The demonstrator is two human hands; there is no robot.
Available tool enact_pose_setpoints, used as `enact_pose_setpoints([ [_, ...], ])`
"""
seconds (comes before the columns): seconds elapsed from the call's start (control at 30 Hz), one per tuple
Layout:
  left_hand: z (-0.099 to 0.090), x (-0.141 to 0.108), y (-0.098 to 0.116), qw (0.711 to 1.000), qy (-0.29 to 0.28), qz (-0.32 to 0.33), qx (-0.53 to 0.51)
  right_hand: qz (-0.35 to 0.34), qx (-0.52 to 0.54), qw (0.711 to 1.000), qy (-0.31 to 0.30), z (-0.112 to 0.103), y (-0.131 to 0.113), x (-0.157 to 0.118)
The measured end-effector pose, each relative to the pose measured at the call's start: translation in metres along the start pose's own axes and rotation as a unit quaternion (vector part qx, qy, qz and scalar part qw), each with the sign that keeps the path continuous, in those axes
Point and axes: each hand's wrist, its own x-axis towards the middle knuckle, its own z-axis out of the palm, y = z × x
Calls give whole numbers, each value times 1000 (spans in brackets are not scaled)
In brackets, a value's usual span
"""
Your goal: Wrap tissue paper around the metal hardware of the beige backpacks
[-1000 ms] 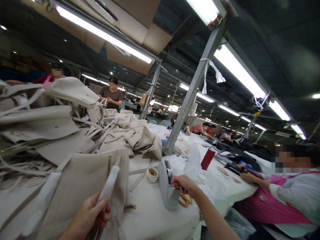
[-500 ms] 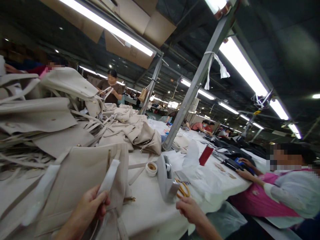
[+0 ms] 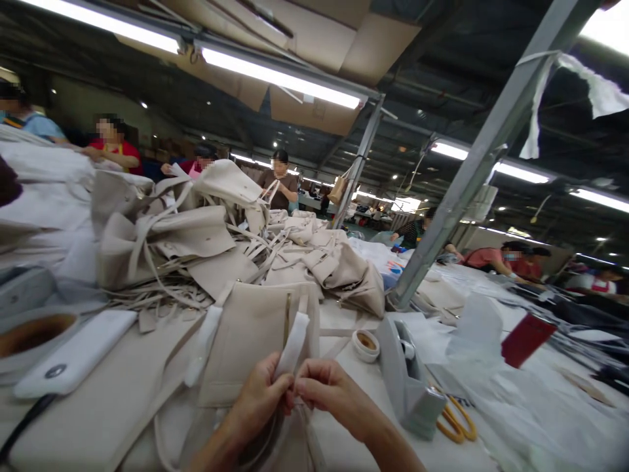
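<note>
A beige handbag [image 3: 246,347] stands on the table before me, with a white wrapping [image 3: 293,341] around its strap. My left hand [image 3: 260,401] is closed around the lower part of this wrapped strap. Against it, my right hand [image 3: 337,395] pinches with thumb and fingers; whatever lies between those fingertips is too small to make out. A second white wrapping [image 3: 204,344] covers the strap on the bag's left side. To the right of my hands stands a grey tape dispenser [image 3: 400,383], with yellow-handled scissors [image 3: 459,423] beside it.
Beige bags [image 3: 196,236] are heaped behind. A white round roll [image 3: 366,346] lies near the dispenser. At left rests a white device [image 3: 78,351] with a black cable. A red block [image 3: 527,339] and a metal post [image 3: 442,216] stand right. Several people work around the tables.
My right hand has moved left from beside the tape dispenser to the wrapped strap, meeting my left hand. My view has swung left.
</note>
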Motion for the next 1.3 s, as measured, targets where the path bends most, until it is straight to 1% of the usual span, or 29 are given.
enact_pose_setpoints([
  [0.1,-1,0,-1,1000,-7,16,18,-2,-75,997,32,-1,8,17],
  [0.23,-3,-1,-2,999,-18,12,35,14,-163,983,83,-4,20,26],
  [0.33,-5,-4,2,999,-31,15,40,21,-177,978,109,-2,27,32],
  [0.47,-9,-8,9,998,-51,11,31,31,-180,975,123,1,29,37],
  [0.5,-10,-8,10,998,-58,3,20,34,-180,975,124,1,28,37],
  [0.57,-11,-8,10,998,-54,-16,-1,43,-158,980,110,0,24,35],
  [0.67,-12,-5,7,999,-22,-35,-4,69,-93,992,56,-5,15,29],
  [0.73,-12,-4,7,999,-15,-40,-2,91,-75,992,33,-8,10,25],
  [0.8,-12,-5,9,998,-19,-46,-28,108,-79,990,33,-11,6,23],
  [0.9,-11,-8,12,993,-31,-63,-99,116,-62,990,48,-11,7,23],
  [1.0,-12,-10,12,982,-51,-79,-167,81,-17,995,63,-9,19,28],
  [1.1,-13,-10,11,972,-63,-88,-208,21,-14,995,96,-2,36,35],
  [1.2,-14,-10,11,972,-65,-97,-205,-51,11,991,127,7,46,42],
  [1.23,-14,-10,12,974,-64,-96,-195,-62,29,989,128,9,47,44],
  [1.3,-14,-10,14,980,-58,-90,-165,-57,55,989,123,13,46,46],
])
